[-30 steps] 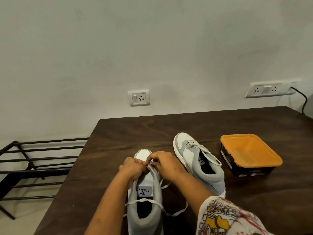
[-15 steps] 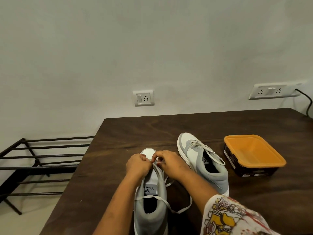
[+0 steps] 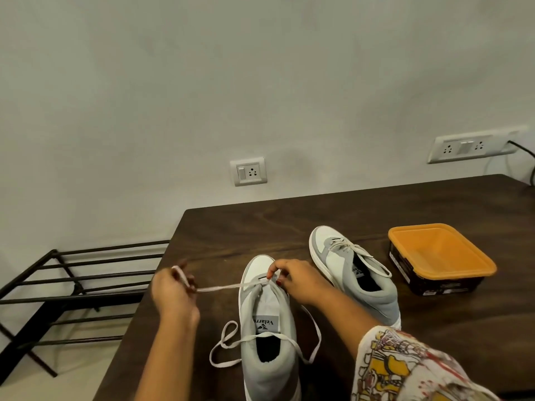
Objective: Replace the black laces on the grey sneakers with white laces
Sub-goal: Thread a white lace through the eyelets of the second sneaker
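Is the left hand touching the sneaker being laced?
Apart. The head view shows dark table between the left hand and the near sneaker; only the white lace it pinches spans that gap.

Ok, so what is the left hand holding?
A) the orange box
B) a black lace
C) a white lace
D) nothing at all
C: the left hand pinches the white lace, which runs taut sideways from the front of the near sneaker, where the right hand pinches it at the eyelets.
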